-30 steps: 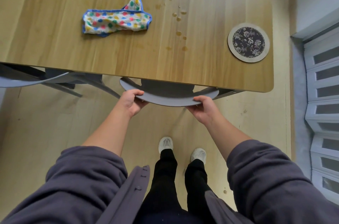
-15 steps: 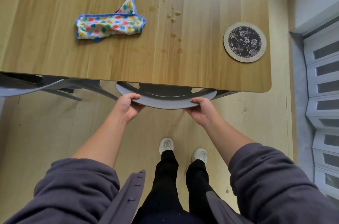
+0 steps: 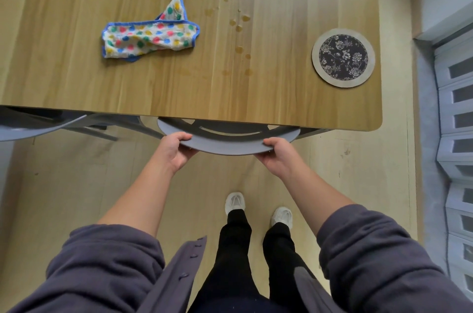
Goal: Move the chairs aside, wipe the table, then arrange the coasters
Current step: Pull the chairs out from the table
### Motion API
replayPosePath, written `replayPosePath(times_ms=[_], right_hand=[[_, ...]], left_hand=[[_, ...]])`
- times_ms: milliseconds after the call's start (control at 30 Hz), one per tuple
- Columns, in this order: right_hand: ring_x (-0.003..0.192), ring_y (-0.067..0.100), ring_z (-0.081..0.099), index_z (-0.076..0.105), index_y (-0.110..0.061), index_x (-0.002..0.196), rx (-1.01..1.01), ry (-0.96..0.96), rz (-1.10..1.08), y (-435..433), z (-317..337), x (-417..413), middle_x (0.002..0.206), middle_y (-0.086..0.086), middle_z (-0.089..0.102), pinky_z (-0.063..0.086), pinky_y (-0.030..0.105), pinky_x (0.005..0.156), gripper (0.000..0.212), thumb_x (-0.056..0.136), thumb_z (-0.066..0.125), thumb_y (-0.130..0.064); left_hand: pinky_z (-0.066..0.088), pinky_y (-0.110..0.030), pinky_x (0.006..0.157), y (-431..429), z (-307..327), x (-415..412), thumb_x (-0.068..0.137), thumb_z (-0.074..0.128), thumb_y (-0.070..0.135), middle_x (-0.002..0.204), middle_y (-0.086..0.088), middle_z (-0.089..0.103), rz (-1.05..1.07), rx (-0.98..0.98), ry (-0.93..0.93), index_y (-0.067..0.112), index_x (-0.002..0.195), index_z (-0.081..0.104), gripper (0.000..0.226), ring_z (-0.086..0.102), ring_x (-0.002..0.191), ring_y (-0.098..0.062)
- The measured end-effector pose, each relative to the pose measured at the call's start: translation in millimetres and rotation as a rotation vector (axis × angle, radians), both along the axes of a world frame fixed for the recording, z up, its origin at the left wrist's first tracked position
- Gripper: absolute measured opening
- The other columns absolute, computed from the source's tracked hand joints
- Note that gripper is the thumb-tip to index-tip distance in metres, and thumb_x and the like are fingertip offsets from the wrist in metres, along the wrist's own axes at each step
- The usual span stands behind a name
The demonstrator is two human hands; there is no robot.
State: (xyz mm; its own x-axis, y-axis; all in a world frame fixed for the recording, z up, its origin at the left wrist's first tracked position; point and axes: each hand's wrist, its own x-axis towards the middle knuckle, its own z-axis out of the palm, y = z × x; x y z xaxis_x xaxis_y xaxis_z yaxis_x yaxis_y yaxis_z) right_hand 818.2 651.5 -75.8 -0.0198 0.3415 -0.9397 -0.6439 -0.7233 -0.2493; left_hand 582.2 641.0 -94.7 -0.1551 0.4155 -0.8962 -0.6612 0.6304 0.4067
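You hold the top of the gray chair (image 3: pixel 227 147) with both hands. Your left hand (image 3: pixel 176 152) grips its left end and your right hand (image 3: pixel 277 157) grips its right end, each one curled round the top edge. With one hand on each side you can pull the chair straight, so it does not twist.

The chair is tucked under the near edge of the table (image 3: pixel 76 87), and only its curved back sticks out. So I think you are on the first job, getting the chairs out of the way. Your feet are well back from the chair, which leaves room for it to slide toward you. A second chair (image 3: pixel 30 131) sits under the table off to your left, and it looks like it needs moving too.

On the table, the spotty cloth (image 3: pixel 148 37) lies folded near the brown drips (image 3: pixel 239 28). It is handy there for the wiping. The round flower coaster (image 3: pixel 343 57) lies flat near the right edge of the table, apart from the drips. Only one coaster shows.

Pull gently, so the chair back does not bump the table.
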Motion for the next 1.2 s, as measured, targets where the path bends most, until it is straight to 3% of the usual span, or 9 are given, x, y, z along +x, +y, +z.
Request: replayPosePath(times_ms=[100, 200, 267, 333, 467, 667, 833, 1100, 1200], right_hand=[[0.101, 0.032, 0.06, 0.045, 0.003, 0.127, 0.003, 0.006, 0.099, -1.4, 4.5, 6.3, 0.114, 0.022, 0.055, 0.056, 0.045, 0.073, 0.03, 0.098, 0.049, 0.001], [0.107, 0.035, 0.064, 0.053, -0.005, 0.12, 0.015, 0.012, 0.462, -5.9, 13.3, 27.1, 0.124, 0.016, 0.059, 0.055, 0.052, 0.088, 0.036, 0.098, 0.058, -0.033], [0.105, 0.035, 0.066, 0.051, -0.012, 0.126, 0.016, -0.016, 0.742, -4.8, 20.4, 42.8, 0.125, 0.015, 0.06, 0.055, 0.052, 0.089, 0.048, 0.096, 0.054, -0.049], [0.104, 0.032, 0.067, 0.051, -0.013, 0.131, 0.047, -0.081, 1.0, 2.3, 29.8, 58.6, 0.127, 0.014, 0.061, 0.056, 0.049, 0.089, 0.05, 0.099, 0.048, -0.051], [0.099, 0.021, 0.067, 0.063, -0.013, 0.124, 0.204, -0.256, 1.398, 31.1, 50.7, 96.8, 0.121, 0.005, 0.066, 0.056, 0.041, 0.09, 0.044, 0.102, 0.041, -0.045], [0.087, 0.017, 0.066, 0.064, -0.016, 0.112, 0.551, -0.379, 1.342, 91.5, 84.1, 170.7, 0.105, 0.004, 0.07, 0.051, 0.03, 0.071, 0.023, 0.1, 0.047, -0.024], [0.087, 0.01, 0.07, 0.066, -0.019, 0.117, 0.72, -0.491, 1.391, 131.9, 99.0, 236.6, 0.099, -0.007, 0.072, 0.057, 0.037, 0.086, 0.027, 0.097, 0.048, -0.021], [0.086, 0.013, 0.07, 0.069, -0.019, 0.104, 0.869, -0.535, 1.46, 222.6, 132.7, 318.8, 0.097, -0.004, 0.074, 0.049, 0.022, 0.072, 0.021, 0.097, 0.05, -0.015], [0.083, 0.011, 0.068, 0.068, -0.018, 0.102, 0.905, -0.563, 1.5, 273.7, 139.3, 338.8, 0.098, -0.002, 0.073, 0.049, 0.022, 0.071, 0.021, 0.098, 0.048, -0.013]], left_hand=[[0.053, -0.037, 0.067, 2.0, 5.2, 4.7, 0.092, 0.048, 0.001, 0.113, -0.018, 0.053, -0.013, -0.063, 0.125, 0.0, 0.105, 0.047, 0.014, 0.059, 0.092, -0.026], [0.055, -0.039, 0.075, 0.8, 7.3, 6.8, 0.089, 0.063, 0.02, 0.124, -0.014, 0.055, -0.069, -0.099, 0.405, 0.006, 0.135, 0.037, 0.054, 0.061, 0.102, -0.025], [0.048, -0.043, 0.096, -4.7, 15.7, 7.3, 0.086, 0.066, 0.034, 0.144, -0.009, 0.042, -0.209, -0.113, 0.673, 0.021, 0.149, 0.018, 0.081, 0.051, 0.122, -0.026], [0.031, -0.043, 0.112, -9.7, 26.5, 14.4, 0.085, 0.065, 0.038, 0.157, -0.003, 0.022, -0.341, -0.077, 0.886, 0.024, 0.152, 0.006, 0.091, 0.031, 0.14, -0.024], [0.018, -0.036, 0.116, -1.5, 53.7, 51.2, 0.089, 0.063, 0.029, 0.16, -0.007, 0.008, -0.405, -0.032, 1.162, 0.015, 0.152, 0.013, 0.082, 0.012, 0.147, -0.02], [0.026, -0.032, 0.109, 25.8, 94.2, 171.1, 0.09, 0.058, 0.028, 0.153, -0.002, 0.029, -0.29, 0.016, 1.189, 0.018, 0.148, 0.028, 0.065, 0.029, 0.139, -0.018], [0.031, -0.029, 0.098, 49.8, 110.1, 269.7, 0.091, 0.059, 0.024, 0.144, -0.002, 0.04, -0.327, 0.089, 1.211, 0.02, 0.141, 0.038, 0.054, 0.039, 0.131, -0.02], [0.035, -0.023, 0.099, 126.0, 132.3, 368.3, 0.087, 0.062, 0.016, 0.127, 0.001, 0.053, -0.439, 0.336, 1.309, 0.015, 0.123, 0.056, 0.037, 0.049, 0.119, -0.014], [0.039, -0.033, 0.103, 173.2, 136.4, 402.5, 0.085, 0.062, 0.015, 0.127, 0.001, 0.054, -0.433, 0.408, 1.322, 0.016, 0.119, 0.058, 0.034, 0.051, 0.118, -0.013]])
